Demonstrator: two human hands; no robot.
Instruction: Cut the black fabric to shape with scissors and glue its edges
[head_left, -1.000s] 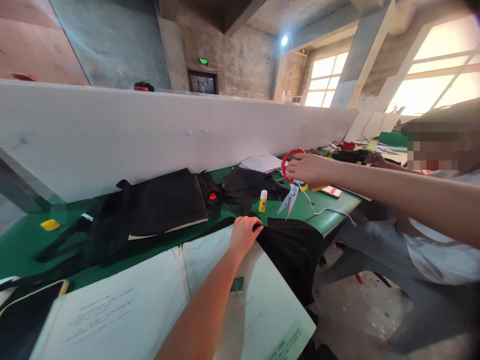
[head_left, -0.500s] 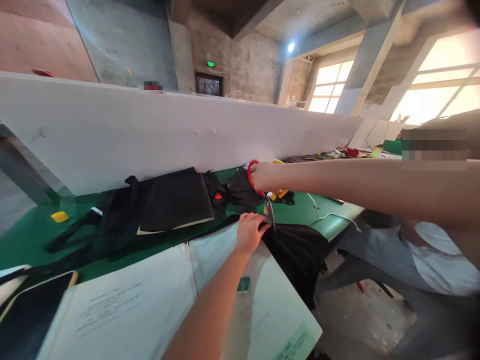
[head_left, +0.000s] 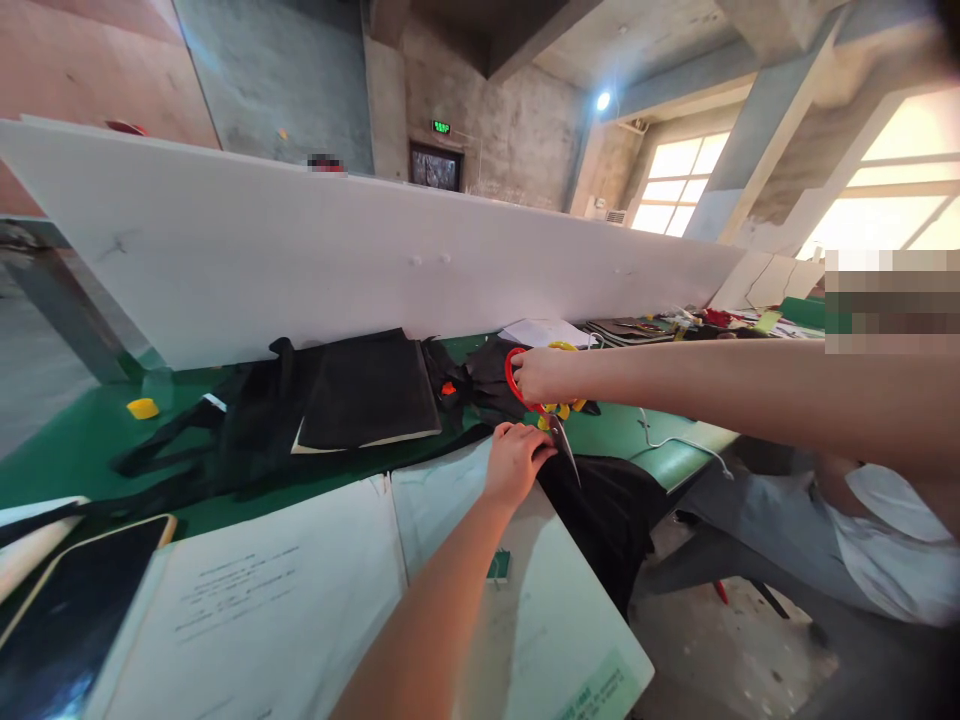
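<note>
My left hand (head_left: 514, 465) is closed on the edge of a black cloth (head_left: 611, 505), its fingers bent at the upper edge of an open white booklet (head_left: 566, 590). The cloth drapes from there over the table edge. Coming in from the right, my right hand (head_left: 541, 375) grips a pair of scissors (head_left: 566, 450) by the red handle. The metal blades point down and right, beside my left fingertips and over the cloth. Yellow pieces show around the right hand, partly hidden by it. A black-covered book (head_left: 367, 390) lies left of both hands.
Along the back of the green table (head_left: 82, 430) stands a white partition (head_left: 300, 250). At lower left lies a phone (head_left: 82, 600). A yellow piece (head_left: 142, 408) sits near the left end. A white cord (head_left: 686, 435) crosses the right side. A person in grey trousers (head_left: 720, 530) sits at right.
The view has shifted, so most things appear further right. The scissor blades have turned slightly toward the right. My left hand keeps its hold on the cloth.
</note>
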